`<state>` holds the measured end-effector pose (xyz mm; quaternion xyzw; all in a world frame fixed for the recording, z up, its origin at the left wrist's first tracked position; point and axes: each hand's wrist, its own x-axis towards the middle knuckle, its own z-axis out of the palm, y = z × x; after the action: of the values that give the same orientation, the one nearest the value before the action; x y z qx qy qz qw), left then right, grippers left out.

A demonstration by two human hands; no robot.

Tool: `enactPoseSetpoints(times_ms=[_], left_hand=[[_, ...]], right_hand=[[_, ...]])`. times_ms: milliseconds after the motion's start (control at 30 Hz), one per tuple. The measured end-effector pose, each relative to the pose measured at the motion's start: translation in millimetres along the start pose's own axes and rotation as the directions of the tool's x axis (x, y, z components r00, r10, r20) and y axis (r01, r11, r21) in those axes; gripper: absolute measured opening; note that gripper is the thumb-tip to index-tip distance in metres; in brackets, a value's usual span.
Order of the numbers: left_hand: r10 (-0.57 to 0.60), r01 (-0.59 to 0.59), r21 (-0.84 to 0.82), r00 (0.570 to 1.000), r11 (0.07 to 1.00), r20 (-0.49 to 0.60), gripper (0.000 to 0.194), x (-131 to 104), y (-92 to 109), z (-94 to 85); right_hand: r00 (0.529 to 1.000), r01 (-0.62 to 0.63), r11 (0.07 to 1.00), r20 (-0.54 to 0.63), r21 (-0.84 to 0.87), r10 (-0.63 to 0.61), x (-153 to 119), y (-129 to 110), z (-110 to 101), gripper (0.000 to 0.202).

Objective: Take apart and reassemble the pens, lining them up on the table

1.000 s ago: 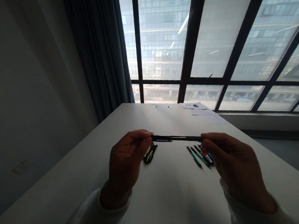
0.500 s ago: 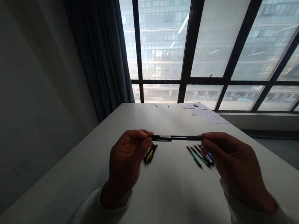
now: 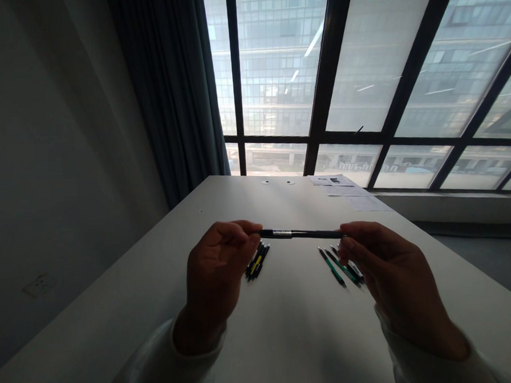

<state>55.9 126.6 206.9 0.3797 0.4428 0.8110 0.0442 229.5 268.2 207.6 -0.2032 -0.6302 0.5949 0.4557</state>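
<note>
I hold a slim black pen with a glossy barrel [image 3: 313,234] level in the air above a long, smooth white table [image 3: 289,338]. My left hand [image 3: 212,274] pinches its left end between thumb and fingers, and my right hand [image 3: 396,270] pinches the other end the same way, so the pen spans the gap between them. A pale printed label [image 3: 282,233] faces me on its left part. Beyond my left fingertips, partly covered by them, lies a close bunch of dark pens [image 3: 263,262], with a yellow-marked black pen [image 3: 256,264] among them. By my right hand lies a second group, including a slender green-and-black pen [image 3: 339,278]; my fingers hide some of that group. Toward the table's far right edge lie printed white paper sheets [image 3: 345,191], near the dark-framed window [image 3: 315,114].
</note>
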Motion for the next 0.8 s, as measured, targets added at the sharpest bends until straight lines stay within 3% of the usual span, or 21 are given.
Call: enactPoseSetpoints(times_ms=[433,800], left_hand=[[0.076,-0.076,0.018,0.997,0.997,0.013,0.017,0.2,-2.1,-0.4],[0.014,-0.014,0.025,1.000,1.000,-0.004,0.018,-0.7,0.9,0.3]], right_hand=[[0.999,0.001,1.000,0.035,0.016,-0.001,0.6,-0.3,-0.2,0.022],[1.000,0.017,1.000,-0.011,-0.018,-0.017,0.5,-0.5,-0.4,0.024]])
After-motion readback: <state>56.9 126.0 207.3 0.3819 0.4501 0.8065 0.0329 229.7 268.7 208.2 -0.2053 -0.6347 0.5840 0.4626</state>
